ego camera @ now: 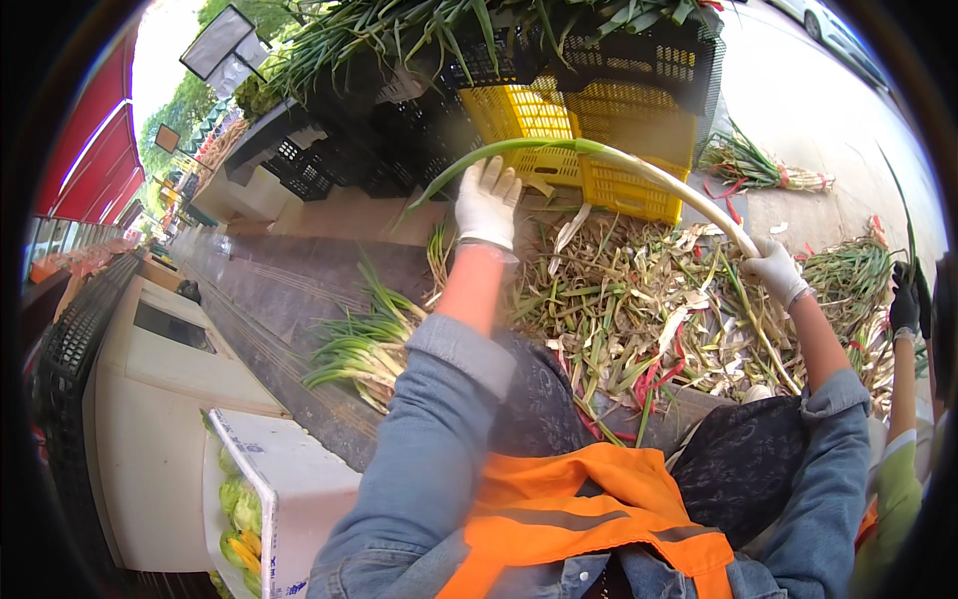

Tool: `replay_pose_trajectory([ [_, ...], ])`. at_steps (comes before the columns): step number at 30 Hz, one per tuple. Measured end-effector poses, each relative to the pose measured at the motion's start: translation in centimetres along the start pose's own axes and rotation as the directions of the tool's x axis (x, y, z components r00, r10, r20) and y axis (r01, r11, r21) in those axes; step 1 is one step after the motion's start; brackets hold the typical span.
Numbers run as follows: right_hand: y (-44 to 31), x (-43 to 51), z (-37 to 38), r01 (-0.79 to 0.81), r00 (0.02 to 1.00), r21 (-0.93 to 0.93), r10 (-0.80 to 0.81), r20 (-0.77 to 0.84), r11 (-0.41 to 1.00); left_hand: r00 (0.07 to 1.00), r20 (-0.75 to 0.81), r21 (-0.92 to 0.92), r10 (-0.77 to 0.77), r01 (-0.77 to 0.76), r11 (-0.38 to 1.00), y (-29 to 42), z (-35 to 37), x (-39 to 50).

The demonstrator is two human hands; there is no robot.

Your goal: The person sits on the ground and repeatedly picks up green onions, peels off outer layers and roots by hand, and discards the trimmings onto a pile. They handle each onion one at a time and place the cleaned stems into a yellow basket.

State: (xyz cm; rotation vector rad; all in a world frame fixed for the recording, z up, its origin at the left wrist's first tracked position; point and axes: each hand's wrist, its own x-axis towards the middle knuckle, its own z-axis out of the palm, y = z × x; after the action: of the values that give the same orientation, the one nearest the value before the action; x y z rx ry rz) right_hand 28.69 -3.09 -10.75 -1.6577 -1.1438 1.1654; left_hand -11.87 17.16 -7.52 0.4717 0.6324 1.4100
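Note:
A long green onion (pixel 651 171) arches across in front of me, its green leaf end to the left and its pale shank to the right. My right hand (pixel 775 271), in a white glove, grips the shank's lower end. Gloved in white too, my left hand (pixel 488 202) is raised with its fingers spread just below the green part; whether the fingertips touch it I cannot tell. Under both hands spreads a heap of onion trimmings (pixel 621 299), mixed with dry leaves and red ties. A bunch of trimmed green onions (pixel 374 341) lies on the ground left of my knees.
Yellow crates (pixel 636 187) and black crates (pixel 426 135) stand ahead, topped with green onions (pixel 389 37). Tied bunches (pixel 853 277) lie at right, beside a co-worker's black-gloved hand (pixel 904 296). A white foam box (pixel 292 479) with vegetables is at lower left.

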Motion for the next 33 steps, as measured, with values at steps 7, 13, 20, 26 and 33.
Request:
replay_pose_trajectory([
  [7, 1.8, -2.0, -2.8, -0.036, 0.999, -0.035, 0.035, -0.011, 0.999, 0.965, 0.263, -0.193, 0.002, 0.051, 0.98, 4.7, -5.9, 2.3],
  [13, 1.9, -2.6, -4.1, -0.113, 0.994, -0.12, 0.112, -0.012, 0.986, 0.99, 0.116, -0.168, 0.083, -0.063, 0.984, 6.4, -5.8, 1.6],
  [20, 2.3, -2.8, -5.2, -0.058, 0.998, -0.114, 0.058, -0.007, 0.992, 0.998, -0.058, 0.226, 0.008, 0.005, 0.974, 7.1, -3.9, 0.4],
  [26, 2.4, -3.4, -6.6, -0.077, 0.997, -0.081, 0.076, -0.021, 0.994, 0.982, -0.155, 0.202, -0.108, 0.139, 0.969, 4.6, -5.2, 0.7],
  [33, -1.5, -2.7, -2.0, 0.04, 0.999, -0.021, -0.041, -0.021, 0.999, 0.648, -0.077, 0.982, -0.758, 0.179, 0.053, -3.3, -1.3, -4.3],
])
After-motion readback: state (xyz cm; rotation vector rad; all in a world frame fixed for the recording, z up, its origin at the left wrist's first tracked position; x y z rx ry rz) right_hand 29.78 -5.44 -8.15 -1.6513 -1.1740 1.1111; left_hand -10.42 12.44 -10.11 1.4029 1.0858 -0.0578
